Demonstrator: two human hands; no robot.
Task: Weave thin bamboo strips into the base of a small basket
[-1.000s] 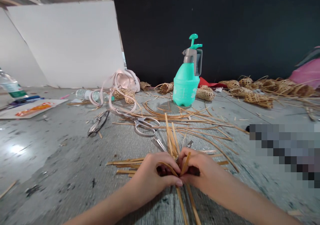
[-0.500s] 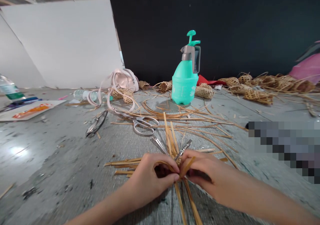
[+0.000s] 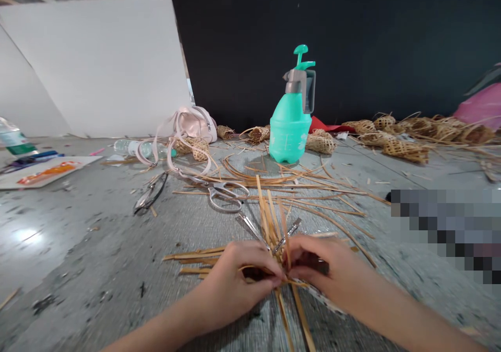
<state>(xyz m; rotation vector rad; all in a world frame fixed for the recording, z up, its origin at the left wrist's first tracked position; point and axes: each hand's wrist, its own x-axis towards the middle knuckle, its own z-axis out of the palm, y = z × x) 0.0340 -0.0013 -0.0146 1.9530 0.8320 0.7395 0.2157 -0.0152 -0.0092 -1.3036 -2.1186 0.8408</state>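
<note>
Tan bamboo strips [image 3: 266,216] lie crossed on the grey surface in front of me, their ends fanning out away from me, toward me and to the left. My left hand [image 3: 250,273] pinches a strip at the crossing between thumb and forefinger. Close beside it, my right hand [image 3: 313,263] is closed on an upright strip [image 3: 284,232] that rises between the hands. Two metal clips or tweezers, one on the left [image 3: 252,226] and one on the right [image 3: 288,233], rest at the crossing just beyond my fingers. My hands hide most of the crossing itself.
Scissors [image 3: 227,195] and eyeglasses [image 3: 151,192] lie beyond my left hand. A turquoise spray bottle [image 3: 290,127] stands before the black panel. Loose strips [image 3: 324,187], woven bamboo pieces [image 3: 405,148], a pink bag [image 3: 195,125] and a plastic bottle [image 3: 144,148] lie around it.
The strip at my right hand has swung from a low, bent position to nearly upright. My left fingertips have shifted slightly right; the surrounding objects stay put.
</note>
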